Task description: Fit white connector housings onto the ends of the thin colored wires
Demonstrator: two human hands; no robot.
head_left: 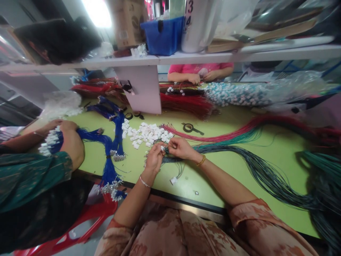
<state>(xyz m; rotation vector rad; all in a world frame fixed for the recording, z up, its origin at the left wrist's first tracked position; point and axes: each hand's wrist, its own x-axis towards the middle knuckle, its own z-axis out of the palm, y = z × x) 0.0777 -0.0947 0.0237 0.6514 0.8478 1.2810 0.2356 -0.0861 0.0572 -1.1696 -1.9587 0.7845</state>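
My left hand (154, 158) and my right hand (179, 147) meet over the green table (271, 149), both pinched closed. Between them they hold a small white connector and the ends of thin dark wires (170, 158). Those wires run off to the right into a long dark green bundle (266, 174). A pile of loose white connectors (146, 133) lies just beyond my hands. One white connector on a short wire (173, 180) rests near the table's front edge.
A person on my left holds a blue wire bundle (106, 142) with white connectors (49, 142). Another person in pink (199, 71) works across the table. Red wires (186, 103), pink wires (226, 133), a bag of connectors (239, 94), a shelf (186, 57), a blue bin (163, 35).
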